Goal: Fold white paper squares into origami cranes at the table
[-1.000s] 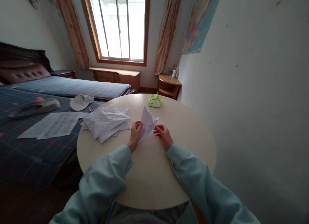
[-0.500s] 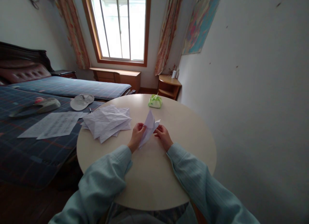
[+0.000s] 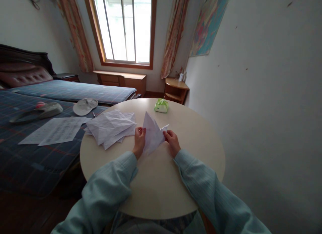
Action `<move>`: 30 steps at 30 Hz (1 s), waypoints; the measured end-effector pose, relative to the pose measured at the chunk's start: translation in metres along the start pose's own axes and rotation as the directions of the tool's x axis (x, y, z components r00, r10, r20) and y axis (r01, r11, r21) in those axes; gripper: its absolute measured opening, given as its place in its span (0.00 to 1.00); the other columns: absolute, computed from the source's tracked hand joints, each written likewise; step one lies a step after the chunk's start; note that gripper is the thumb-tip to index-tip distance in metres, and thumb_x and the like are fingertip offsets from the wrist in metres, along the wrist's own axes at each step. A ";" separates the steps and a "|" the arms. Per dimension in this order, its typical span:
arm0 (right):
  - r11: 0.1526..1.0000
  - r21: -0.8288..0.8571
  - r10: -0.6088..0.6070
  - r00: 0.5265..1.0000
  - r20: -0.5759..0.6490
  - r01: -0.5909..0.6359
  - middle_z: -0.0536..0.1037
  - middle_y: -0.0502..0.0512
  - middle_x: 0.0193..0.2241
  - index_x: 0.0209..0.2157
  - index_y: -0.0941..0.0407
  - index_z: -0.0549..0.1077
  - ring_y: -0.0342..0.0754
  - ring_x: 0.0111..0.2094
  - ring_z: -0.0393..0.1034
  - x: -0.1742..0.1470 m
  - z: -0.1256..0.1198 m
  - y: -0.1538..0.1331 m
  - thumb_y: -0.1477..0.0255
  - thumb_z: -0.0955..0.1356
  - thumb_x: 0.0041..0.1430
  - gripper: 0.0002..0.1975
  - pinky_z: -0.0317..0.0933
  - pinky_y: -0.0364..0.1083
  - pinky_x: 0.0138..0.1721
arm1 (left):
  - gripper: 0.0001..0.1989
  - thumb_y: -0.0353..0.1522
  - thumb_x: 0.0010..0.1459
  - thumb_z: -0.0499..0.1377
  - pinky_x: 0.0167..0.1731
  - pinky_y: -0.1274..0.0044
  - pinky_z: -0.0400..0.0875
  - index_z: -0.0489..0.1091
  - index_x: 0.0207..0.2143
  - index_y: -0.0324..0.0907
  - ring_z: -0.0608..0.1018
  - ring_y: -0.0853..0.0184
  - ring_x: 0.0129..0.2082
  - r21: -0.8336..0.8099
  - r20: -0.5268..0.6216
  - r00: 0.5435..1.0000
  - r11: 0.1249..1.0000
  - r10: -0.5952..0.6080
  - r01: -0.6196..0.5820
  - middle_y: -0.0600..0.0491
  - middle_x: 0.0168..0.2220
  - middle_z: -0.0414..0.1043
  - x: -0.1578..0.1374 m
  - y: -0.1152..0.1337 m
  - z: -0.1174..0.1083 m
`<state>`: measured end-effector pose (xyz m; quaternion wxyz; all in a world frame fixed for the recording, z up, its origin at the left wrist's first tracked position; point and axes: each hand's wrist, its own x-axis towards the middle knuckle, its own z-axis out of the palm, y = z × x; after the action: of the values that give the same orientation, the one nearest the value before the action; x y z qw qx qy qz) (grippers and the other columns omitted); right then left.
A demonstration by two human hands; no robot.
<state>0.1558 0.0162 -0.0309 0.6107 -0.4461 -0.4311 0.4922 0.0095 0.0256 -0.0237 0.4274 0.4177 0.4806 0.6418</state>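
Between my hands is a folded sheet of white paper (image 3: pixel 152 135), opened partly out, with a pointed corner up and a smaller creased flap at its right. My left hand (image 3: pixel 139 140) is closed on its left edge, thumb against the paper. My right hand (image 3: pixel 171 141) pinches the right side near the flap. The paper is held over the round cream table (image 3: pixel 161 190); whether its lower tip touches the top I cannot tell. Left of my left hand lies a pile of creased white sheets (image 3: pixel 110 126).
A green tissue pack (image 3: pixel 161 105) stands at the table's far side. Left of the table, a bed (image 3: pixel 30 167) with a plaid cover bears printed sheets (image 3: pixel 54 130), a light cap (image 3: pixel 85 106) and a grey bag-like item (image 3: pixel 50 109). A white wall (image 3: pixel 271 126) runs along the right.
My left hand has moved a little left, spreading the folded paper wider. My right hand has shifted slightly and now grips the paper's right side more plainly.
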 end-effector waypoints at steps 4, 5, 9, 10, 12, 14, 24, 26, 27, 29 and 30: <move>1.000 -0.002 -0.012 0.997 -0.070 0.012 0.69 0.46 0.21 0.25 0.57 0.66 0.40 0.23 0.62 0.000 -0.001 -0.001 0.61 0.69 0.37 0.15 0.56 0.41 0.26 | 0.07 0.34 0.52 0.52 0.29 0.80 0.63 0.56 0.31 0.41 0.69 0.72 0.28 0.011 -0.042 0.999 1.000 0.011 -0.011 0.55 0.28 0.64 -0.002 0.003 -0.002; 1.000 0.006 -0.011 0.996 -0.091 0.012 0.70 0.46 0.21 0.27 0.56 0.65 0.40 0.23 0.62 0.000 -0.002 -0.002 0.61 0.69 0.37 0.16 0.56 0.41 0.26 | 0.07 0.34 0.52 0.52 0.29 0.80 0.63 0.56 0.31 0.41 0.70 0.71 0.28 0.016 -0.049 0.999 1.000 0.016 -0.015 0.55 0.28 0.64 -0.002 0.004 -0.002; 0.999 0.034 -0.021 0.992 -0.125 0.026 0.69 0.45 0.20 0.34 0.54 0.65 0.41 0.21 0.62 -0.003 -0.002 -0.007 0.63 0.68 0.38 0.18 0.55 0.41 0.23 | 0.06 0.33 0.52 0.52 0.28 0.80 0.63 0.56 0.31 0.41 0.70 0.71 0.28 0.028 -0.054 0.998 0.999 0.016 -0.015 0.55 0.28 0.64 -0.001 0.003 -0.003; 0.999 0.032 -0.026 0.993 -0.118 0.030 0.69 0.45 0.20 0.34 0.54 0.66 0.41 0.21 0.62 -0.003 -0.001 -0.008 0.64 0.67 0.39 0.17 0.55 0.41 0.23 | 0.06 0.33 0.52 0.52 0.28 0.80 0.63 0.56 0.31 0.41 0.70 0.72 0.28 0.027 -0.054 0.998 1.000 0.017 -0.016 0.55 0.28 0.64 -0.001 0.003 -0.003; 0.999 0.020 -0.043 0.993 -0.110 0.045 0.70 0.45 0.20 0.30 0.54 0.67 0.41 0.21 0.61 -0.004 0.000 -0.010 0.65 0.67 0.39 0.13 0.54 0.41 0.23 | 0.06 0.33 0.52 0.52 0.27 0.80 0.63 0.56 0.31 0.42 0.70 0.72 0.27 0.030 -0.060 0.998 0.999 0.019 -0.017 0.55 0.27 0.64 0.000 0.002 -0.003; 0.997 0.021 -0.066 0.991 -0.116 0.068 0.70 0.46 0.21 0.26 0.55 0.68 0.41 0.23 0.62 -0.004 0.000 -0.012 0.66 0.66 0.39 0.10 0.55 0.42 0.25 | 0.06 0.33 0.51 0.52 0.26 0.80 0.63 0.56 0.31 0.42 0.70 0.72 0.26 0.043 -0.067 0.998 0.999 0.009 -0.006 0.56 0.27 0.64 0.000 0.002 -0.003; 0.991 0.054 -0.120 0.993 -0.018 0.121 0.74 0.48 0.25 0.27 0.55 0.69 0.43 0.28 0.65 -0.009 0.004 -0.018 0.73 0.67 0.36 0.10 0.57 0.43 0.30 | 0.07 0.34 0.51 0.52 0.26 0.80 0.62 0.58 0.32 0.41 0.69 0.71 0.27 0.102 -0.096 0.995 0.994 -0.040 0.050 0.54 0.29 0.65 0.001 0.001 -0.003; 0.991 0.014 -0.130 0.991 -0.033 0.130 0.74 0.49 0.25 0.27 0.55 0.69 0.43 0.27 0.65 -0.010 0.004 -0.020 0.71 0.68 0.37 0.10 0.56 0.43 0.29 | 0.06 0.34 0.51 0.52 0.26 0.80 0.62 0.57 0.31 0.41 0.69 0.71 0.27 0.094 -0.096 0.995 0.995 -0.035 0.044 0.54 0.29 0.65 0.001 0.001 -0.003; 0.991 -0.004 -0.132 0.990 -0.043 0.132 0.74 0.49 0.24 0.27 0.55 0.69 0.42 0.26 0.65 -0.009 0.004 -0.020 0.70 0.68 0.37 0.09 0.56 0.43 0.29 | 0.06 0.34 0.51 0.52 0.26 0.80 0.62 0.57 0.31 0.41 0.70 0.71 0.27 0.088 -0.098 0.995 0.995 -0.032 0.041 0.54 0.29 0.65 0.001 0.001 -0.003; 0.990 -0.034 -0.141 0.988 -0.069 0.139 0.73 0.48 0.22 0.26 0.55 0.69 0.42 0.24 0.64 -0.009 0.003 -0.020 0.67 0.68 0.38 0.09 0.55 0.43 0.27 | 0.07 0.34 0.50 0.52 0.27 0.79 0.63 0.57 0.31 0.41 0.70 0.71 0.27 0.076 -0.099 0.995 0.996 -0.027 0.035 0.54 0.29 0.65 0.002 0.000 -0.003; 0.988 -0.050 -0.148 0.985 -0.087 0.144 0.72 0.47 0.20 0.25 0.55 0.69 0.41 0.23 0.63 -0.008 0.002 -0.020 0.66 0.68 0.38 0.09 0.54 0.43 0.26 | 0.07 0.34 0.50 0.52 0.28 0.79 0.63 0.57 0.31 0.42 0.70 0.70 0.27 0.075 -0.102 0.994 0.997 -0.026 0.034 0.54 0.29 0.65 0.002 0.000 -0.003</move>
<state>0.1567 0.0064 -0.0117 0.6543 -0.4482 -0.4449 0.4160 0.0057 0.0266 -0.0241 0.3957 0.3936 0.5322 0.6366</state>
